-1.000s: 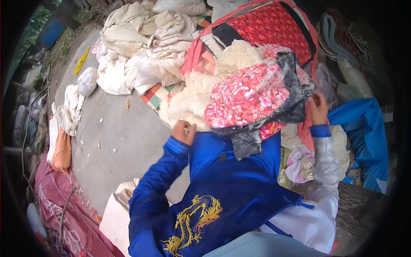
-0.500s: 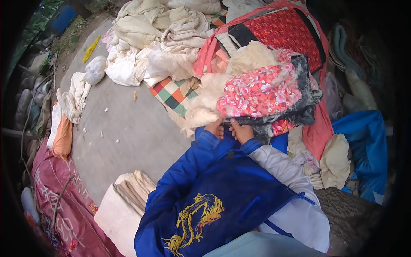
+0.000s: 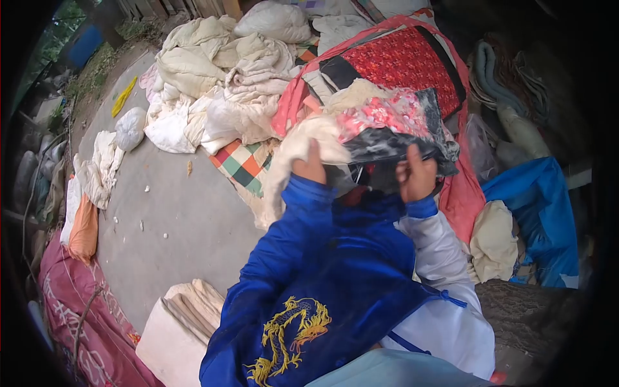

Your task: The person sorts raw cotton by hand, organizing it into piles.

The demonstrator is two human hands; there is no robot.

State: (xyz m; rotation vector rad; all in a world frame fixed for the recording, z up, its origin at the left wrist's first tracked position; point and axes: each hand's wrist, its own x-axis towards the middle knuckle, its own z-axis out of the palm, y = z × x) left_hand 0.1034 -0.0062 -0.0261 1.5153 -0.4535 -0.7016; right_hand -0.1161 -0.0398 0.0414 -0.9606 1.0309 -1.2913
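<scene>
A pink-and-red floral padded cloth (image 3: 387,117) with a dusty black border (image 3: 382,143) and cream wadding (image 3: 306,140) along its left side is held up in front of me. My left hand (image 3: 311,166) grips its left part by the wadding, thumb upward, most fingers hidden. My right hand (image 3: 418,174) is closed on the black border at the right, thumb on top. Between both hands the near edge is raised, with a dark shadowed gap below it. Some motion blur softens the wadding and the cloth.
Behind the cloth lies a red patterned quilt (image 3: 406,61) in pink wrapping. Cream bedding (image 3: 193,51) heaps at the back left, beside a checked cloth (image 3: 240,164). A folded cream pad (image 3: 177,329) and maroon fabric (image 3: 84,322) lie front left; a blue sheet (image 3: 541,213) hangs right.
My hands have moved apart from close together at the near edge and risen. The cloth's front edge has lifted, and the floral face now shows less. The view has shifted slightly.
</scene>
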